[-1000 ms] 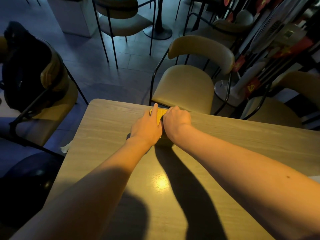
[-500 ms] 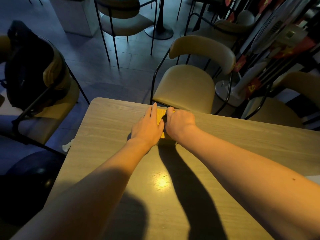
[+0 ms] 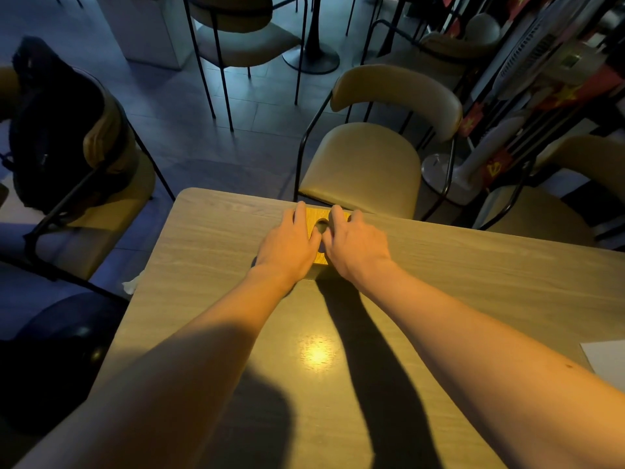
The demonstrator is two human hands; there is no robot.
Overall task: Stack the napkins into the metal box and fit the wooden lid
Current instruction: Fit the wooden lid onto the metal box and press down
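Observation:
A wooden lid (image 3: 320,258) with an oval slot lies flat on top of the metal box (image 3: 313,275), near the far edge of the table (image 3: 209,252). Only a dark sliver of the box shows below the lid. My left hand (image 3: 287,243) rests palm down on the lid's left side, fingers spread. On the lid's right side my right hand (image 3: 355,245) lies the same way. Both thumbs meet near the slot. No napkins are visible; the inside of the box is hidden.
A tan padded chair (image 3: 365,170) stands just beyond the table's far edge. Another chair with a dark bag (image 3: 50,130) is at the left. A white sheet (image 3: 605,355) lies at the table's right edge. A crumpled tissue (image 3: 132,285) sits on the floor left of the table.
My hands have spread apart across the lid, uncovering its slot. The lid now sits flat and square on the box.

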